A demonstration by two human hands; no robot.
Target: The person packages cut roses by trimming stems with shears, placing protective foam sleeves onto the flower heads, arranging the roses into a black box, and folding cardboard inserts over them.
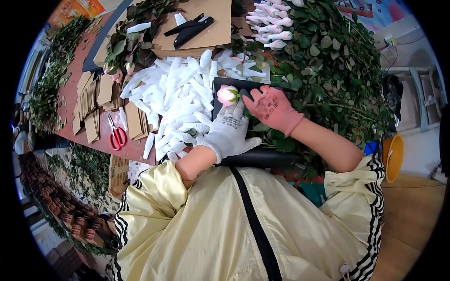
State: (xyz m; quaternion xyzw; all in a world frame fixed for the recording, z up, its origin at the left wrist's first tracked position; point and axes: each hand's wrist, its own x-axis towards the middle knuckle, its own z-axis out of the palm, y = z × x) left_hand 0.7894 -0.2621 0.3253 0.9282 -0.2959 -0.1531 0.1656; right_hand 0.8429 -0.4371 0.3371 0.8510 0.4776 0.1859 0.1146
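Note:
A pale pink rose (227,95) with green sepals lies head-left on a black board (218,85). My left hand (228,132), in a white-grey printed glove, reaches up to the base of the bloom. Its fingers are stretched out and its thumb points away to the right. My right hand (274,111), in a pink printed glove, is just right of the rose. Its fingers are apart and slightly bent, the dark-stained tips close to the sepals. The rose's stem is mostly hidden between the hands and against the leaves.
White mesh sleeves (180,89) are heaped left of the board. Red-handled scissors (117,136) and cardboard pieces (97,100) lie farther left. A black stapler (193,32) rests on stacked cardboard (220,23). Sleeved roses (272,23) and leafy stems (328,61) fill the right.

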